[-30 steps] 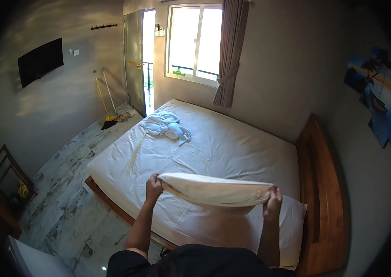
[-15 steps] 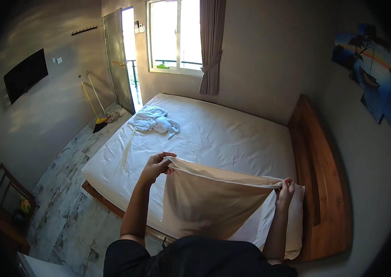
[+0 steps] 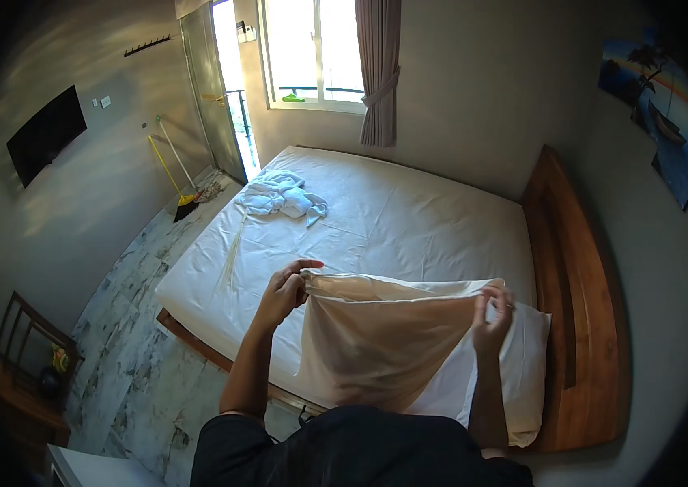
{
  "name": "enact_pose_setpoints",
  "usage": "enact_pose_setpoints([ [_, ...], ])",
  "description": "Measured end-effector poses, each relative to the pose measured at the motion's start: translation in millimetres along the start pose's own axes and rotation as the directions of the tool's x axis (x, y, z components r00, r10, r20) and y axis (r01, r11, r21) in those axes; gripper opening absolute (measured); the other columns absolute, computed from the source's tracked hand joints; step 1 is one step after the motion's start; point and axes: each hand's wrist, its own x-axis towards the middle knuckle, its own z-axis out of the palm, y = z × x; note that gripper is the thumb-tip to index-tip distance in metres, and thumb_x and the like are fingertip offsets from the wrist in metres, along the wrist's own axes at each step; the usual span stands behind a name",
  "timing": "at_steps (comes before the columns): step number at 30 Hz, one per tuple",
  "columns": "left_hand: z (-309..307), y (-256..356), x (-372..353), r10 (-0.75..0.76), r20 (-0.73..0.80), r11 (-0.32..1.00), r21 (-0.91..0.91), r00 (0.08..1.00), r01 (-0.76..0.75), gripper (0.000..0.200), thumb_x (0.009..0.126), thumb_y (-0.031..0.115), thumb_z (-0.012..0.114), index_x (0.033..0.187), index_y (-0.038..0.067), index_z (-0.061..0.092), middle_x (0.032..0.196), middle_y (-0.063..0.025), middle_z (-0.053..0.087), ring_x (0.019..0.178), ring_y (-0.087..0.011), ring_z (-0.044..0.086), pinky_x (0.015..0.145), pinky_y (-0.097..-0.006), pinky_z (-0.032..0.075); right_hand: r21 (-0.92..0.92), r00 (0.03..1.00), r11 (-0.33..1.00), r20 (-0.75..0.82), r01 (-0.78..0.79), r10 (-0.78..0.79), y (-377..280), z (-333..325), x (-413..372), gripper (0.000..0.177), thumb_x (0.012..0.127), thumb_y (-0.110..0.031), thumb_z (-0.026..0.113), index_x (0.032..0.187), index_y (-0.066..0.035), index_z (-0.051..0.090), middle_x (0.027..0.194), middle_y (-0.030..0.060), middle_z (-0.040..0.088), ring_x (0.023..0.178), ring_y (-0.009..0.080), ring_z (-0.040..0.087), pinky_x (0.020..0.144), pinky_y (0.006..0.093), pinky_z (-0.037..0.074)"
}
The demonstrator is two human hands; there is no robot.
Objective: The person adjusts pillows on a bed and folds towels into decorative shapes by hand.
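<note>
L hand (image 3: 283,290) & R hand (image 3: 492,312) each pinch a top corner of the pillowcase (image 3: 376,341), which hangs over the bed's (image 3: 409,219) near edge; best hold both corners level w/ top edge taut, I'd say; case looks limp, empty; pillow (image 3: 522,357) lies on bed under R hand.

Both forearms are extended forward and raised, well apart. The left hand (image 3: 283,292) is pinched closed with the thumb uppermost. The right hand (image 3: 492,312) is likewise pinched, its fingers curled inward.
</note>
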Motion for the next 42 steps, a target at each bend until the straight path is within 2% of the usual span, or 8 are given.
enact_pose_setpoints([
  [2,7,2,-6,0.006,0.004,0.999,-0.037,1.0,-0.006,0.039,0.079,0.003,0.032,0.11,-0.004,0.055,0.059,0.0033,0.046,0.047,-0.0039,0.035,0.044,-0.0194,0.029,0.3,0.955,0.949,0.295,-0.099,0.006,-42,22,4,0.01,0.083,-0.001,0.055,0.092,-0.002,0.059,0.094,0.0109,0.059,0.088,0.0253,0.057,0.079,0.0338,0.047],
  [6,19,12,-22,0.024,0.026,0.995,-0.102,0.999,-0.021,0.035,0.081,0.003,0.034,0.109,-0.002,0.054,0.061,0.0028,0.048,0.047,-0.0033,0.038,0.044,-0.0187,0.031,0.65,0.639,0.747,0.517,0.14,-0.569,-107,63,14,0.031,0.082,-0.016,0.063,0.11,-0.003,0.058,0.103,0.0138,0.062,0.095,0.0322,0.059,0.087,0.0397,0.045],
  [16,12,10,-60,0.138,-0.101,0.976,-0.158,0.985,-0.153,0.031,0.081,0.002,0.033,0.096,0.0,0.06,0.06,0.0011,0.05,0.048,-0.0032,0.038,0.045,-0.0187,0.031,0.403,0.125,0.915,0.907,0.014,-0.401,-126,103,-22,0.071,0.079,-0.036,0.065,0.136,-0.003,0.038,0.128,0.0197,0.048,0.115,0.034,0.048,0.1,0.0401,0.036],
  [21,7,7,-65,0.171,-0.159,0.977,-0.103,0.972,-0.189,0.025,0.082,0.003,0.036,0.083,0.002,0.062,0.063,0.0002,0.052,0.045,-0.0031,0.037,0.042,-0.0183,0.029,0.587,0.567,0.669,0.387,0.456,-0.727,-142,79,-31,0.032,0.072,-0.02,0.071,0.098,-0.005,0.063,0.109,0.0082,0.056,0.104,0.023,0.058,0.083,0.036,0.052],
  [24,10,10,-70,0.17,-0.127,0.974,-0.13,0.977,-0.187,0.023,0.081,0.002,0.038,0.077,0.002,0.061,0.069,-0.0014,0.057,0.046,-0.0033,0.038,0.041,-0.0175,0.03,0.448,0.533,0.659,0.388,0.605,-0.752,-148,65,-19,0.033,0.072,-0.021,0.071,0.1,-0.006,0.063,0.112,0.0082,0.055,0.106,0.0246,0.057,0.086,0.0368,0.051],
  [28,16,12,-75,0.153,-0.065,0.97,-0.179,0.986,-0.162,0.023,0.087,0.003,0.04,0.078,0.001,0.061,0.068,0.0002,0.055,0.049,-0.0029,0.041,0.044,-0.0177,0.031,0.427,0.498,0.822,0.655,0.377,-0.568,-129,75,-26,0.049,0.079,-0.034,0.065,0.119,-0.007,0.058,0.119,0.0134,0.057,0.113,0.031,0.052,0.097,0.0419,0.041],
  [34,17,4,-77,0.164,-0.148,0.949,-0.247,0.975,-0.197,0.023,0.087,0.003,0.04,0.075,0.003,0.06,0.067,0.0001,0.055,0.05,-0.0031,0.041,0.045,-0.0176,0.03,0.237,0.409,0.841,0.789,0.486,-0.458,-113,74,-42,0.061,0.083,-0.05,0.056,0.131,-0.013,0.049,0.119,0.0126,0.057,0.125,0.0341,0.039,0.106,0.0517,0.024],
  [42,-9,1,-91,0.192,-0.29,0.955,-0.163,0.938,-0.246,0.024,0.081,0.001,0.038,0.07,0.002,0.06,0.067,-0.0029,0.06,0.047,-0.0039,0.041,0.041,-0.0181,0.028,0.144,0.554,0.86,0.711,0.489,-0.434,-40,61,-49,0.067,0.068,-0.049,0.07,0.124,-0.015,0.055,0.121,0.0187,0.055,0.127,0.0336,0.039,0.105,0.0582,0.022],
])
